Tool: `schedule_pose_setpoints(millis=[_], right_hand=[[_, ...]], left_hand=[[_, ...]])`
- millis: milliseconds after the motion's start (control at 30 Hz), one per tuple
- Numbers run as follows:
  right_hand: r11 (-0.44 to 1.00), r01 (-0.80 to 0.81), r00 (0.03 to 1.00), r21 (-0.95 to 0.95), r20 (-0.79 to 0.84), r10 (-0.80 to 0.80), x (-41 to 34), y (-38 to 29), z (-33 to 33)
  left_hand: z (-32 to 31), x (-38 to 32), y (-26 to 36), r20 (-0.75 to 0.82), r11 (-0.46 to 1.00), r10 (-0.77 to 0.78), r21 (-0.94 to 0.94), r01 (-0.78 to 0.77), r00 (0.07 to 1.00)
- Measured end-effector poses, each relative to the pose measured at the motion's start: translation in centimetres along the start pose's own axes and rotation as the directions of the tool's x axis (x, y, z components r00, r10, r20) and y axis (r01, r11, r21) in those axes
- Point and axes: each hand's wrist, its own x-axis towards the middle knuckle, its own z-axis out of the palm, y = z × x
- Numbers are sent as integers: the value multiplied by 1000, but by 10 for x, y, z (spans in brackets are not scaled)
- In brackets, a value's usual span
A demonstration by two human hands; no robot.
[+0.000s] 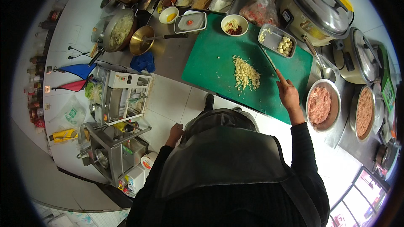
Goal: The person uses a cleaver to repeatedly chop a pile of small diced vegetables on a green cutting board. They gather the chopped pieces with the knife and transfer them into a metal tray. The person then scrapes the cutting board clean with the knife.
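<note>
My right hand (288, 93) grips a knife (268, 57), its blade seen nearly edge-on over the right half of a green cutting board (208, 60). The blade's tip is close to a metal tray (272, 40) holding whole peeled garlic cloves (285, 46) and some chopped bits. Left of the blade, a heap of chopped garlic (246, 73) is spread on the board. At the board's far edge stands a white bowl (234, 25) with chopped garlic and something dark red. My left hand (175, 132) hangs beside my apron, fingers curled; whether they hold anything is hidden.
Metal bowls of minced meat (319, 104) stand at right, below two large cookers (315, 9). A ladle (328, 73) lies near them. Left of the board are a lidded container (190, 22), a brass-coloured pan (142, 45) and a blue cloth (142, 62). Seasoning trays (200, 0) line the back.
</note>
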Motion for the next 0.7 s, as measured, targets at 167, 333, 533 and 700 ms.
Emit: schedule_pose_setpoints(millis=[167,333,533,700], right_hand=[[999,32,999,-20,-24,-33,5,17,0],[998,63,997,-19,42,-63,1,9,15],[990,35,999,134,-29,-32,-30,-16,20],[979,-85,985,185,-132,111,-35,-18,26]], left_hand=[[12,-18,-16,93,948,-219,-215,234,971],[3,-12,-9,55,988,-100,-114,105,993],[-20,10,39,182,703,-486,-500,506,855],[-17,8,38,55,895,-335,-294,336,941]])
